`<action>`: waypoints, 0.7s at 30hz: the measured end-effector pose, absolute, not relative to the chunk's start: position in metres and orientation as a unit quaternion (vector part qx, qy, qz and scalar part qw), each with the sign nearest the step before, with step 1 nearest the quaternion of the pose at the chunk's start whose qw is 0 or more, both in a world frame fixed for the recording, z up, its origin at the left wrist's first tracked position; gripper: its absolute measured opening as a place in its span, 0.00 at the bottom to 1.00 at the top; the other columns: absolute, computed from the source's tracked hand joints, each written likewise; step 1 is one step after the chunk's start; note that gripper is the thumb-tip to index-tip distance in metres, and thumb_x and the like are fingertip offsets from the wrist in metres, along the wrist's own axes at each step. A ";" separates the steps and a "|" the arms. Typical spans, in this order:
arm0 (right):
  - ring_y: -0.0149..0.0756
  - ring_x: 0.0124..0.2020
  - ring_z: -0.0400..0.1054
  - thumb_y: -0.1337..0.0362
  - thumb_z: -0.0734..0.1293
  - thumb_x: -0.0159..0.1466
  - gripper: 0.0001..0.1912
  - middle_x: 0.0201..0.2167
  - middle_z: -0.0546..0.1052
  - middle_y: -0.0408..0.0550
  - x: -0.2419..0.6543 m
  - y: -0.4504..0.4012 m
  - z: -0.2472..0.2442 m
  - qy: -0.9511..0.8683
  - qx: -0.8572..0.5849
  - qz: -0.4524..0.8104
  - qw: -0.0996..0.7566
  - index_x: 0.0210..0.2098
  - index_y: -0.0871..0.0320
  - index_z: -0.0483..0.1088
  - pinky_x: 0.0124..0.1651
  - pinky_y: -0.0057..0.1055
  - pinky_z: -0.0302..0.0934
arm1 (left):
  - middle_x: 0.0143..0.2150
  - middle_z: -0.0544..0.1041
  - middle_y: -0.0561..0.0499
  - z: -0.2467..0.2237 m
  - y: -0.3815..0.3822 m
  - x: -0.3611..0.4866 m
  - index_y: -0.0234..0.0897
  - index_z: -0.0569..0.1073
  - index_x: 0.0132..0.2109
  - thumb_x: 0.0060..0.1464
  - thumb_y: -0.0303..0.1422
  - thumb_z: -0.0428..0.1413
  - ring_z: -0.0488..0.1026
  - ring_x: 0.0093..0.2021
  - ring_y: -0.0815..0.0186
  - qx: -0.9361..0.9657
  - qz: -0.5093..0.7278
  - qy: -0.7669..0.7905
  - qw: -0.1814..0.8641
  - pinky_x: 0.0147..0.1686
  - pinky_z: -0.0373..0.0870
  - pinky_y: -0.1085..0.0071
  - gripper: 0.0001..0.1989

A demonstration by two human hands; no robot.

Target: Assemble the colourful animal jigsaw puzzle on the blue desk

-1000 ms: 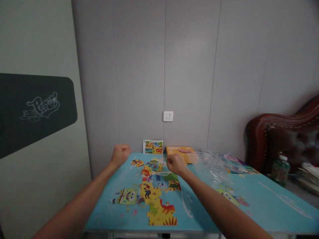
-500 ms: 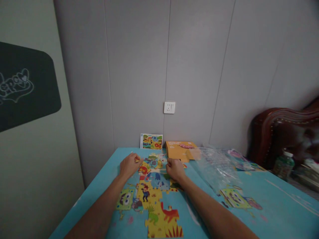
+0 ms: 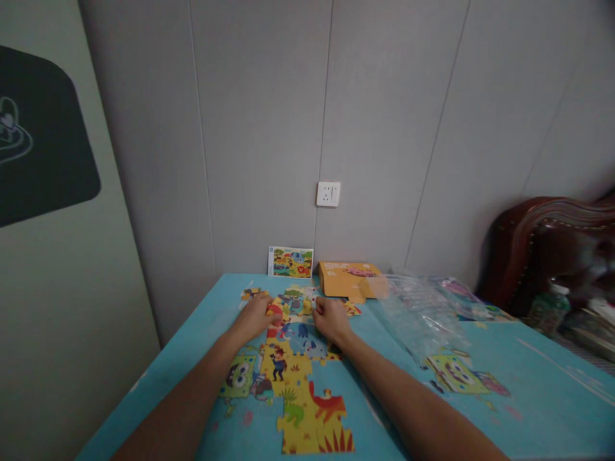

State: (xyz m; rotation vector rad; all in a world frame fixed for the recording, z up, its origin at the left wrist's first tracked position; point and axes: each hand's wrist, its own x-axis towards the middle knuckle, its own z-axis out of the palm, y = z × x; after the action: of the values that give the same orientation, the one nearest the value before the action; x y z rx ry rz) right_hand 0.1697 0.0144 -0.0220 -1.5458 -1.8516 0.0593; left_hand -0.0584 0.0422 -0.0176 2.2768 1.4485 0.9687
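A partly joined jigsaw puzzle (image 3: pixel 293 378) with jungle animals on yellow lies on the blue cloth. At its upper left, my left hand (image 3: pixel 255 319) has its fingers pinched at a puzzle piece (image 3: pixel 277 310) with red and yellow on it, beside the elephant part (image 3: pixel 307 339). My right hand (image 3: pixel 332 320) is curled closed at the puzzle's right side, and whatever its fingers hold is hidden. Past my left hand lies a dark and yellow piece (image 3: pixel 248 294). Another yellow piece (image 3: pixel 353 309) shows beyond my right hand.
A picture card (image 3: pixel 291 262) leans against the wall, with an orange box (image 3: pixel 348 279) beside it. Crumpled clear plastic (image 3: pixel 418 314) covers cloth to the right. A bottle (image 3: pixel 550 307) and a dark leather headboard (image 3: pixel 557 256) stand at far right.
My left hand has shifted slightly toward the puzzle, and the dark and yellow piece behind it has come into view. My right hand stays almost in place. The camera view has tilted slightly.
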 end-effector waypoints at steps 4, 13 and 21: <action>0.28 0.21 0.56 0.62 0.62 0.61 0.07 0.19 0.64 0.37 0.164 0.006 -0.018 -0.743 -0.542 0.091 0.381 0.28 0.57 0.62 0.25 0.24 0.44 | 0.26 0.71 0.51 -0.011 0.030 -0.043 0.35 0.71 0.30 0.54 0.41 0.51 0.68 0.30 0.64 0.776 0.385 0.458 0.198 0.32 0.65 0.70 0.13; 0.27 0.22 0.52 0.59 0.60 0.62 0.14 0.19 0.58 0.37 0.171 0.003 -0.022 -0.770 -0.477 0.172 0.388 0.23 0.57 0.56 0.25 0.25 0.43 | 0.21 0.71 0.51 -0.013 0.016 -0.025 0.34 0.69 0.23 0.55 0.43 0.49 0.66 0.22 0.69 0.782 0.361 0.361 0.357 0.25 0.63 0.73 0.20; 0.27 0.21 0.50 0.61 0.61 0.62 0.13 0.17 0.58 0.38 0.182 -0.008 -0.019 -0.800 -0.484 0.150 0.323 0.22 0.58 0.60 0.26 0.28 0.40 | 0.19 0.69 0.53 -0.013 0.013 -0.024 0.33 0.72 0.24 0.51 0.39 0.53 0.64 0.22 0.69 0.789 0.332 0.373 0.359 0.23 0.60 0.75 0.14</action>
State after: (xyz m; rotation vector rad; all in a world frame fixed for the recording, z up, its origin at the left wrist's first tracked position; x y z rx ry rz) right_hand 0.1817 -0.0083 -0.0189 -1.2697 -2.0989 0.3929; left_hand -0.0240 0.0133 -0.0135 2.0346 0.9621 0.8553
